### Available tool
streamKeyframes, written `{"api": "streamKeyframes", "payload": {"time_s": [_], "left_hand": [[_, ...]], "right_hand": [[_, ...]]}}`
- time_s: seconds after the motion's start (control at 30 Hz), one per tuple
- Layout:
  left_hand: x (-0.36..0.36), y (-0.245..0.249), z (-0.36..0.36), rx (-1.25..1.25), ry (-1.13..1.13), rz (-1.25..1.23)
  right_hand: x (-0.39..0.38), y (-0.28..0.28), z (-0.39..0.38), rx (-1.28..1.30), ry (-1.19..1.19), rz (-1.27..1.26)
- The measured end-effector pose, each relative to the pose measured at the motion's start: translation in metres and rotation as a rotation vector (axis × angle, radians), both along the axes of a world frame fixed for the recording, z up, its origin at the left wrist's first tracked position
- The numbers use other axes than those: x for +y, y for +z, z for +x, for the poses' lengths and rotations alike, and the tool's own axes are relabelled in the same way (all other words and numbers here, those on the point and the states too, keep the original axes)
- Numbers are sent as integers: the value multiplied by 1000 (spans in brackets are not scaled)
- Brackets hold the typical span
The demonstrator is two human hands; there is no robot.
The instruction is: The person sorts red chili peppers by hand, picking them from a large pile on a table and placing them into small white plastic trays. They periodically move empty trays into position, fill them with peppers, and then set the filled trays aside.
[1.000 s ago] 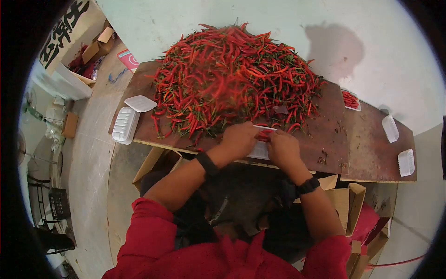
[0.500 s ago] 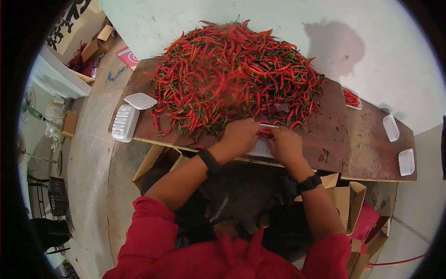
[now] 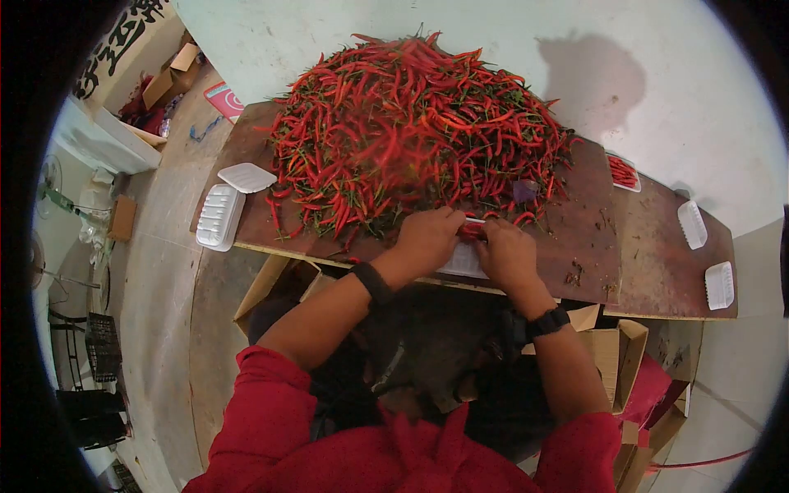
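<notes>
A large heap of red chillies (image 3: 411, 123) lies on the brown board (image 3: 575, 246) against the pale wall. At the board's front edge, a white tray (image 3: 464, 261) sits between my hands with some red chillies in its far part. My left hand (image 3: 429, 240) has its fingers closed at the tray's left side, by the chillies. From the right, my right hand (image 3: 505, 253) closes its fingers on the chillies in the tray. The fingertips partly hide what each hand holds. Black bands circle both wrists.
White trays stand at the left end (image 3: 220, 217) and right end (image 3: 719, 286) of the work surface. A filled chilli tray (image 3: 624, 173) lies by the wall. Open cardboard boxes (image 3: 629, 361) are below the front edge. A fan (image 3: 51, 177) is far left.
Both hands stay almost in place, with the right fingers shifted slightly over the tray. A small purplish patch on the heap has moved a little to the right.
</notes>
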State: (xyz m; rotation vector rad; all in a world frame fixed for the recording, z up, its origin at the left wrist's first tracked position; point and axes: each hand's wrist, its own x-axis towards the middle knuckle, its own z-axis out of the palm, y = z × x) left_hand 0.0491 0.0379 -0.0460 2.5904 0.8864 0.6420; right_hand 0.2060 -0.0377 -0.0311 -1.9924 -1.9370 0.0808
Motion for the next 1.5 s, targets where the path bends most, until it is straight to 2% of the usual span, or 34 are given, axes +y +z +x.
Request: {"api": "streamKeyframes", "payload": {"time_s": [0.7,0.97,1.2,1.27,1.4,1.5], "left_hand": [[6,10,-15,5,5,6],[26,24,-37,18,150,32],[38,17,-46,56,189,104],[41,16,-46,134,208,146],[39,9,-40,82,163,175],[18,13,-26,62,32,170]], "right_hand": [[-5,9,0,40,-11,-24],[-2,6,2,1,-37,-41],[-4,13,3,25,-44,3],[-5,14,4,30,-53,-4],[-7,9,4,-25,-37,-81],[-7,9,2,-45,-34,-117]]}}
